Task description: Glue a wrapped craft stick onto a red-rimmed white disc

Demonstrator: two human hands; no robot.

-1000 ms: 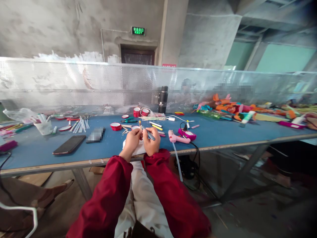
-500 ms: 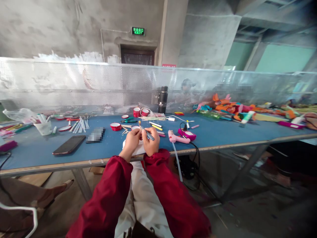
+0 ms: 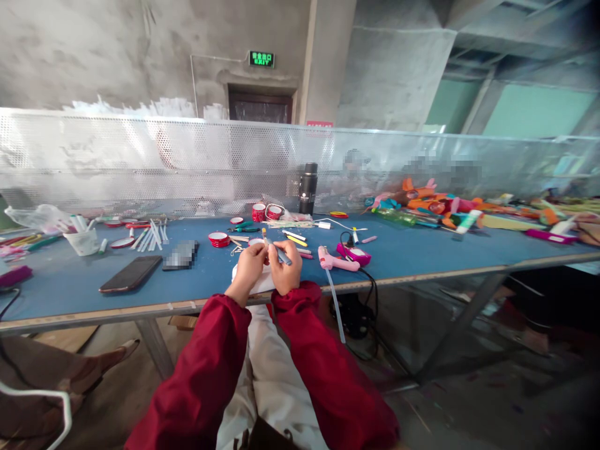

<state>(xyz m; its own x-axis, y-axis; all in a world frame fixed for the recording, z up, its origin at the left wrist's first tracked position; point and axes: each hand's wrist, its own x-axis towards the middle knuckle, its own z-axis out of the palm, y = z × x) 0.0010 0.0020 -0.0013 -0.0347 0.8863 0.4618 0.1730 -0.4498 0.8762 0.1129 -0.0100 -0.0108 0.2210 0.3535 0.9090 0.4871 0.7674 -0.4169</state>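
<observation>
Grip narrow, the person's right hand point(image 3: 289, 269) holds a slim grey-blue pen-like tool point(image 3: 284, 256); touching it, the left hand point(image 3: 248, 269) pinches a small upright piece with an orange-yellow top point(image 3: 264, 233), both above the blue worktop's point(image 3: 201, 281) near edge. To the right lies a pink plastic glue gun point(image 3: 344, 263); farther back stands a black cylindrical flask point(image 3: 308, 190).

Glue gun point(image 3: 341, 262) right of hands point(image 3: 287, 270)
</observation>
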